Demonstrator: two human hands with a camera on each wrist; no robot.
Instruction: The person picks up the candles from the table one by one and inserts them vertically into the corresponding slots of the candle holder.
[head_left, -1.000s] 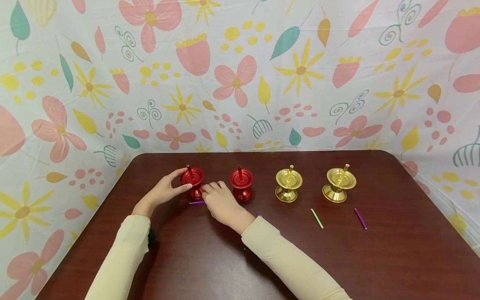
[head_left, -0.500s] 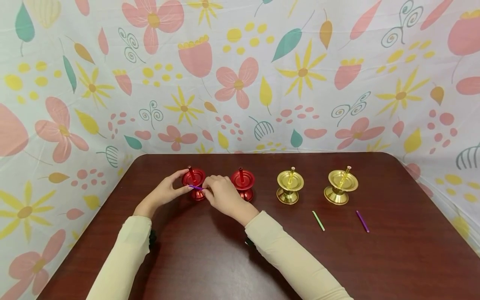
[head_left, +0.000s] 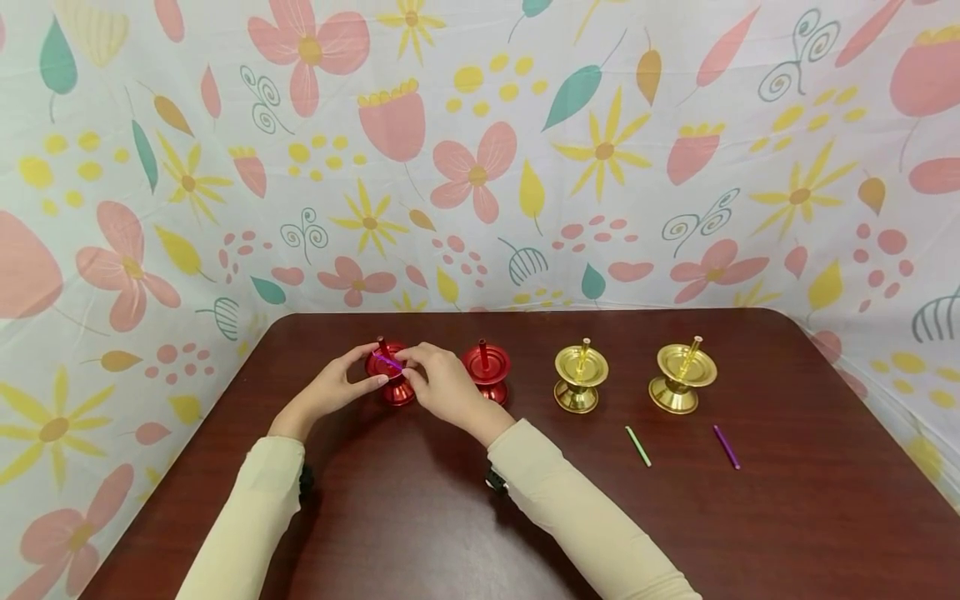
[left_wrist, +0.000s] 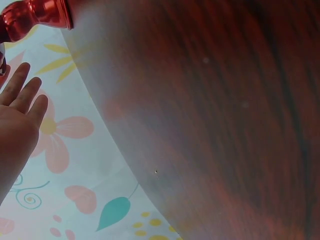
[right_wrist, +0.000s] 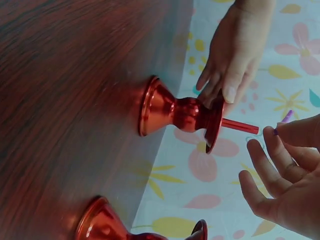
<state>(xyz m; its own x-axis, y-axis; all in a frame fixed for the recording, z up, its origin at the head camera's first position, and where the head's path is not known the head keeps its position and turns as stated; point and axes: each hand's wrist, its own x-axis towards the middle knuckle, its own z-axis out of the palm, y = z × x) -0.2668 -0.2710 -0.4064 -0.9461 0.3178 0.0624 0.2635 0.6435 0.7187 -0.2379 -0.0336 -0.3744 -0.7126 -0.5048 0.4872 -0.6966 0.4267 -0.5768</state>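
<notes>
My left hand (head_left: pixel 326 392) holds the leftmost red candle holder (head_left: pixel 399 392) by its dish, thumb on the near rim and index finger at the far side. The right wrist view shows the thumb (right_wrist: pixel 230 94) on the dish edge, while the other fingers stretch past it. Between thumb and index finger my right hand (head_left: pixel 442 387) pinches a thin purple candle (head_left: pixel 387 362), slanted above the dish. Seen from the right wrist, the candle's tip (right_wrist: pixel 288 115) pokes out near the top of the holder's upright red tube (right_wrist: pixel 241 126).
A second red candle holder (head_left: pixel 491 392) stands just behind my right hand. Two gold holders, one nearer (head_left: pixel 576 397) and one farther right (head_left: pixel 675 395), share the row. A green candle (head_left: pixel 638 447) and another purple candle (head_left: pixel 726 447) lie before them on the brown table (head_left: pixel 420 533).
My right hand has picked the purple candle up off the table and raised it over the left red holder's dish. My left hand stays at that holder.
</notes>
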